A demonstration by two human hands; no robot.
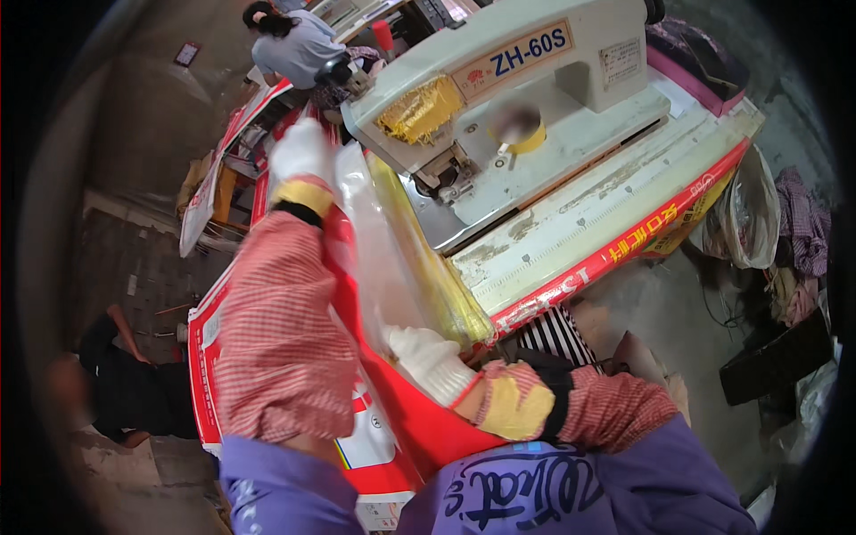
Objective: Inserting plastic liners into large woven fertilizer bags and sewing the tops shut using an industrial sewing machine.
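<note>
A red bag with white printed panels stretches before me, and a clear plastic liner shows at its open edge. My left hand, in a white glove, reaches to the bag's far end; motion smears its fingers. At the near end my right hand, also gloved in white, is closed on the bag's edge beside the liner. A pale grey sewing machine stands to the right of the bag, its needle area near the liner. Yellow see-through film lies between liner and machine table.
The machine table has a red-trimmed front edge. A pink box sits at its far right end. Another person works at the back; a person in black is at the left. A plastic sack hangs at the right.
</note>
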